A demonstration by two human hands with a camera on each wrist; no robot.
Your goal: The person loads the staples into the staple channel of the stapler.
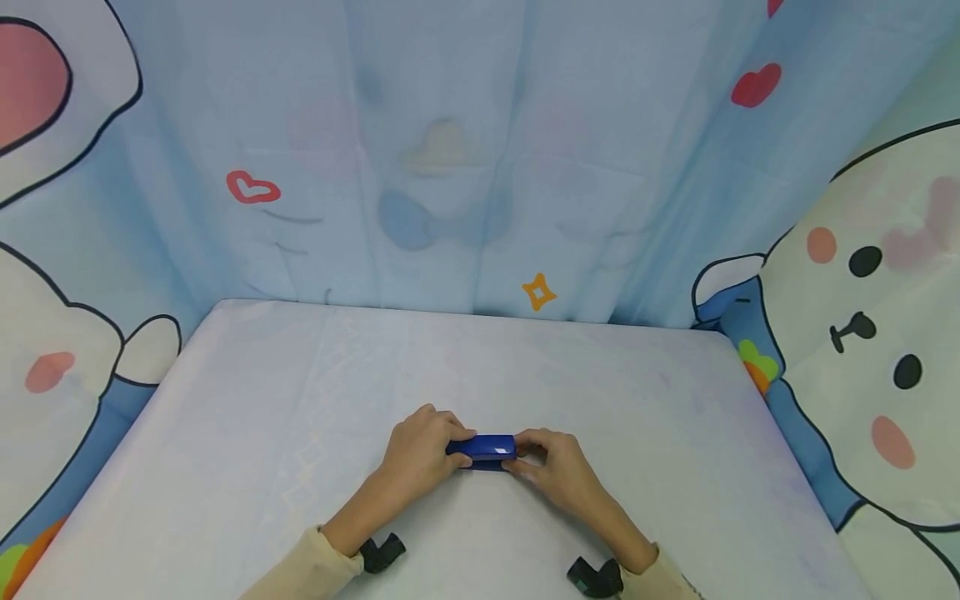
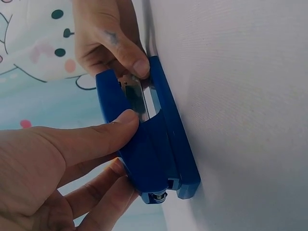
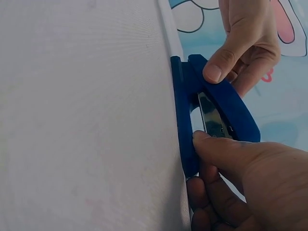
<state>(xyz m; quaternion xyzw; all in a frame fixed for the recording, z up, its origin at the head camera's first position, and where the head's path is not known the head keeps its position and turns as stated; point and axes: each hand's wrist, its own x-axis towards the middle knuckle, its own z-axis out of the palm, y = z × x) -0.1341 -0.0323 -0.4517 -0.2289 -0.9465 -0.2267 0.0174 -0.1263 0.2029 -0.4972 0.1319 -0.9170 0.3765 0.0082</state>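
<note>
A blue stapler (image 1: 491,447) lies at the middle of the table between both hands, its metal magazine showing between the top arm and the base in the left wrist view. My left hand (image 1: 426,446) grips the hinge end of the stapler (image 2: 144,154), thumb on one side and fingers on the other. At the front end, my right hand (image 1: 557,467) pinches the base, with the thumb right at its edge in the right wrist view. The stapler's top arm (image 3: 231,106) stands apart from the base, leaving a gap at the front.
A white cloth covers the table (image 1: 300,375). Behind it hangs a light blue curtain (image 1: 480,250) with cartoon prints, and more printed cloth flanks both sides. A black wrist camera (image 1: 382,552) sits at the left cuff, another black camera (image 1: 595,577) at the right.
</note>
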